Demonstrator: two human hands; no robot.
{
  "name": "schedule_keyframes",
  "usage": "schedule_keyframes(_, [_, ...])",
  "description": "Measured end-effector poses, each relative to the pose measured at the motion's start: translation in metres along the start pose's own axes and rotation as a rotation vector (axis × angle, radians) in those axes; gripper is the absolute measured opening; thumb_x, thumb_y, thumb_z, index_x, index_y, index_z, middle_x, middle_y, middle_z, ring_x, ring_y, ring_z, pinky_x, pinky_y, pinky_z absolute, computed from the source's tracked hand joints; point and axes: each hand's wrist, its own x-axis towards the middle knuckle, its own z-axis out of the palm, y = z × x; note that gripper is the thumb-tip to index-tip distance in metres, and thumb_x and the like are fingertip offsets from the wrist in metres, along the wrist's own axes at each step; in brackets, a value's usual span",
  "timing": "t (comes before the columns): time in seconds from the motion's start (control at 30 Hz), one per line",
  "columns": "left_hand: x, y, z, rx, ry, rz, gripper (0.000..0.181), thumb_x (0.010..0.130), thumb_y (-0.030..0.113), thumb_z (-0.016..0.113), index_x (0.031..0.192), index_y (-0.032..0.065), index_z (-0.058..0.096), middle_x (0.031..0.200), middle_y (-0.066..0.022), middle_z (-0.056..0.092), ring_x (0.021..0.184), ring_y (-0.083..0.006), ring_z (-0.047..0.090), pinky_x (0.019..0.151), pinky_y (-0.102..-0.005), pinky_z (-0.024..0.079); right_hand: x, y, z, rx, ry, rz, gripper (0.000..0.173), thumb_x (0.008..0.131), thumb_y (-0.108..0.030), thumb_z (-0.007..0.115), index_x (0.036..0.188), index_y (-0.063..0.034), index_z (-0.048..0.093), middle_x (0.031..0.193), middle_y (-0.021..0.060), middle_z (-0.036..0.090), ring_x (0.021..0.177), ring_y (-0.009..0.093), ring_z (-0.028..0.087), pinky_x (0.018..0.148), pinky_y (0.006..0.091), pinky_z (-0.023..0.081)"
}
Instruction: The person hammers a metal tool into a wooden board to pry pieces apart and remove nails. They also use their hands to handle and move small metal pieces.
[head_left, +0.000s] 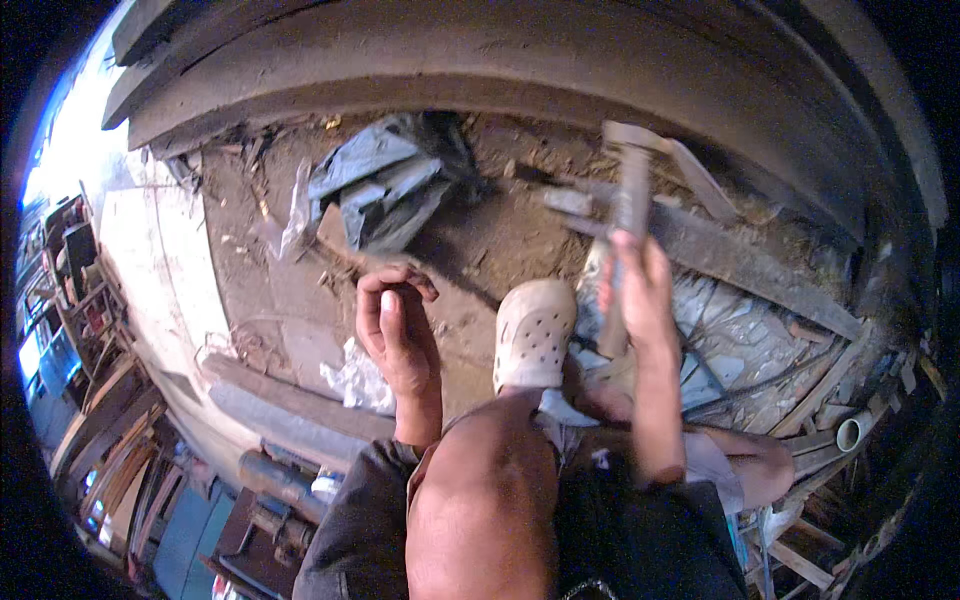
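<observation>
My right hand (641, 289) is closed around the handle of a hammer (634, 187), which is blurred and points away from me with its head at the far end. My left hand (397, 326) is raised beside my knee, its fingers curled and no object visible in it. Between the hands, a beige perforated clog (536, 330) is on my foot. Beyond my left hand, a crumpled blue-grey plastic sheet (390, 180) lies on the dirt floor (480, 262).
Large stacked beams (450, 52) cross the far side. A wooden plank (750, 262) lies at the right near plastic scraps (712, 322) and a pipe's open end (851, 435). White crumpled plastic (360, 379) and a long board (300, 390) lie left; cluttered shelving stands farther left.
</observation>
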Motion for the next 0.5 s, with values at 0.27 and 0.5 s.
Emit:
schedule_keyframes(0.27, [0.012,-0.023,-0.015,-0.093,0.169,-0.161,0.018,0.094,0.017,0.051,0.100,0.0003,0.053,0.088,-0.0055,0.056,0.078,-0.0111,0.052,0.069,-0.0247,0.042,-0.042,-0.091,-0.096,-0.078,0.697,-0.416,0.037,0.092,-0.039,0.050,0.100,-0.0036,0.054,0.063,0.0011,0.048,0.048,0.009,0.045,0.041,0.0228,0.038])
schedule_keyframes(0.5, [0.004,-0.019,0.013,-0.108,0.303,-0.186,0.016,0.094,0.017,0.051,0.098,0.0026,0.054,0.087,-0.0043,0.055,0.080,-0.0105,0.052,0.069,-0.0240,0.042,0.007,0.079,0.048,-0.651,0.361,-0.279,0.039,0.090,-0.031,0.052,0.099,0.0062,0.050,0.075,0.0230,0.057,0.071,0.035,0.058,0.063,0.0417,0.046])
